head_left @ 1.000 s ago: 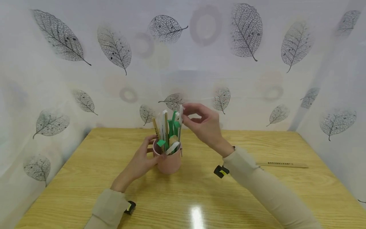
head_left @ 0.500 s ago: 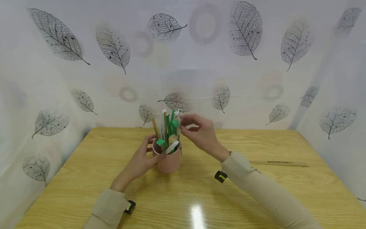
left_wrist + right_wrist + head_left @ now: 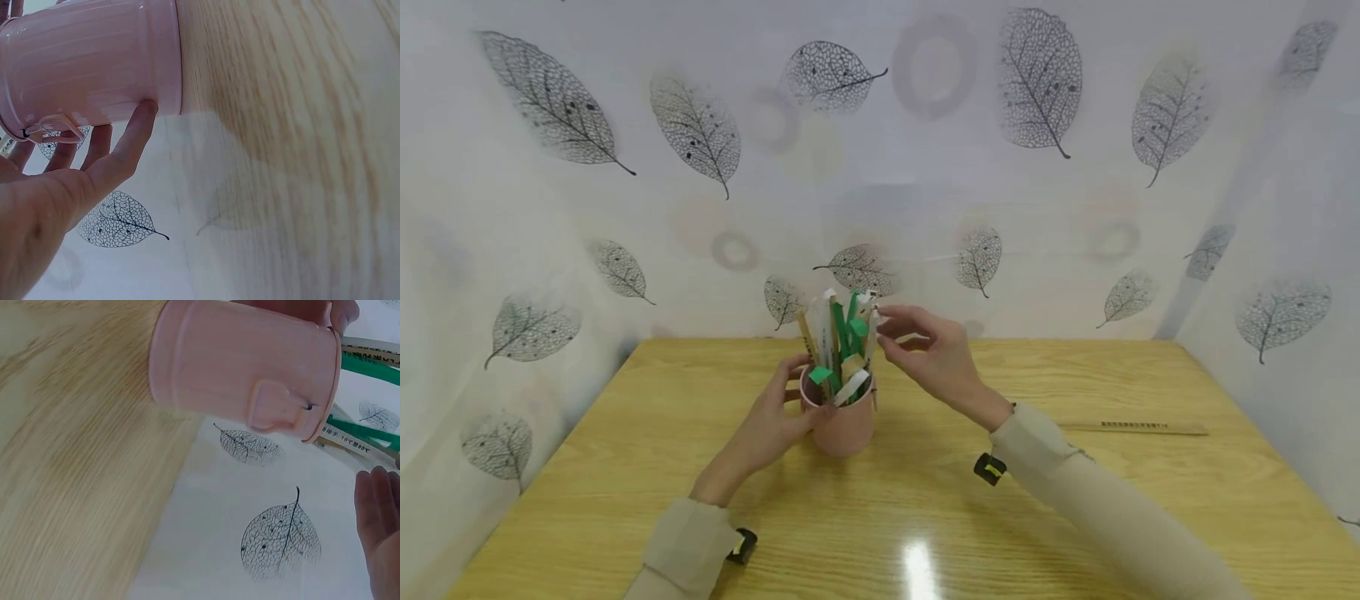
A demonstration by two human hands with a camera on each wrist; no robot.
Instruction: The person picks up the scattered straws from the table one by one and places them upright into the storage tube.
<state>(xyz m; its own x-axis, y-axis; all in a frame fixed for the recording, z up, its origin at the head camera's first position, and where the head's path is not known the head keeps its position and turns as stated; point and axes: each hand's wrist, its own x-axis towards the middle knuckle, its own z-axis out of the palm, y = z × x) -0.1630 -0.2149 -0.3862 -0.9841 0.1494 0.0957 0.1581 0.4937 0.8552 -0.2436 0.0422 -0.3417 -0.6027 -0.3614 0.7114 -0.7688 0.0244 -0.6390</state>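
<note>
A pink cup [image 3: 842,429] with small side handles stands on the table, full of white, green and tan strips, some bent over at the top. My left hand [image 3: 771,421] grips the cup from its left side, thumb in front; the left wrist view shows fingers spread along its wall. Beside the strips' upper ends, my right hand [image 3: 943,358] has thumb and index finger apart, close to a white strip [image 3: 871,340] at the cup's right edge. Printed characters show on a strip [image 3: 347,442] in the right wrist view. Whether the right fingertips touch the strip is hard to see.
A flat tan strip [image 3: 1150,428] with printed characters lies on the wooden table [image 3: 940,525], right of the cup and partly behind the right sleeve. A pale leaf-printed cloth [image 3: 910,200] rises behind and at both sides.
My right hand has come down from the upper end of the white strip, which now stands lower in the cup; its fingers have then drawn slightly right. The left hand keeps its place.
</note>
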